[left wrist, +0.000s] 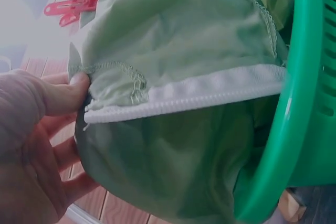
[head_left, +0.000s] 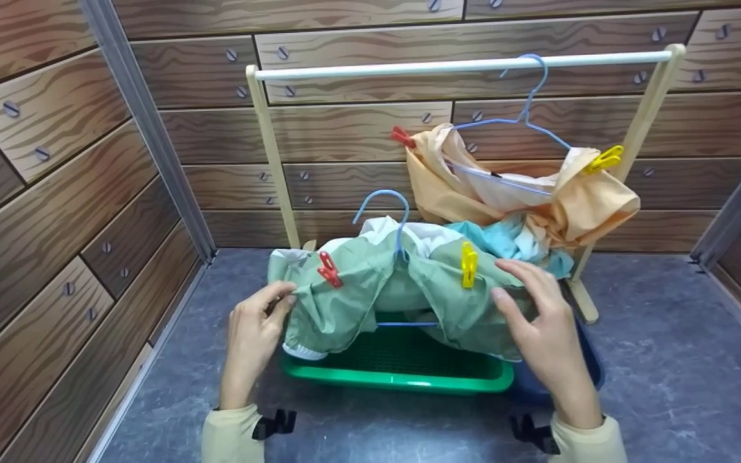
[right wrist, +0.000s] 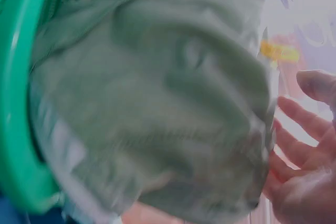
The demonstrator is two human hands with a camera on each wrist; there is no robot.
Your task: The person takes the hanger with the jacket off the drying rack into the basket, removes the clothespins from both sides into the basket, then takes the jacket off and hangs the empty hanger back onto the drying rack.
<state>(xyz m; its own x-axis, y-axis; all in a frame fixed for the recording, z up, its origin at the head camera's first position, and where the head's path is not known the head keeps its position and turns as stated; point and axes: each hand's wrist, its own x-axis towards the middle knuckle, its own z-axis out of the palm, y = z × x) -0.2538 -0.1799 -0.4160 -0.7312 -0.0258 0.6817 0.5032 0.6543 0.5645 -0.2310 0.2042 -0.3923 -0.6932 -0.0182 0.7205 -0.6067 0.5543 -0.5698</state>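
Note:
A green garment point(head_left: 338, 315) with white trim hangs on a blue hanger point(head_left: 405, 209) over a green basket point(head_left: 402, 381). On its left shoulder part sits a red clothespin point(head_left: 329, 270), on its right a yellow clothespin point(head_left: 469, 265). My left hand point(head_left: 251, 331) pinches the garment's left edge between thumb and fingers; the left wrist view shows the thumb near the end of a white strip point(left wrist: 199, 93). At the garment's right side, my right hand point(head_left: 547, 331) has its fingers spread, with the thumb apart from the cloth in the right wrist view.
Behind stands a wooden rack with a white rod point(head_left: 377, 70). From it a blue hanger point(head_left: 528, 106) carries an orange garment point(head_left: 589, 199), clipped with a red and a yellow clothespin. Light-blue cloth point(head_left: 499, 236) lies below it, near a dark blue container point(head_left: 592, 354). Wood-patterned walls enclose the table.

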